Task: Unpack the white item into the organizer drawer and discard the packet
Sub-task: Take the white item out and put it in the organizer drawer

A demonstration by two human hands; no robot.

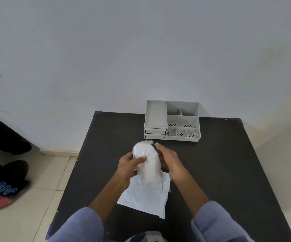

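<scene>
A white item wrapped in a thin translucent packet is held up over the middle of the black table. My left hand grips its left side, thumb across the front. Cupped against its right side is my right hand, fingers reaching toward the top end. Beneath the hands a flat white outer bag lies on the table. The grey organizer stands at the table's far edge against the wall, with two closed drawers stacked at its lower left.
The organizer has several open compartments on top, some perforated. Another person's dark-clothed legs and shoes are on the tiled floor to the left. The wall rises just behind the table.
</scene>
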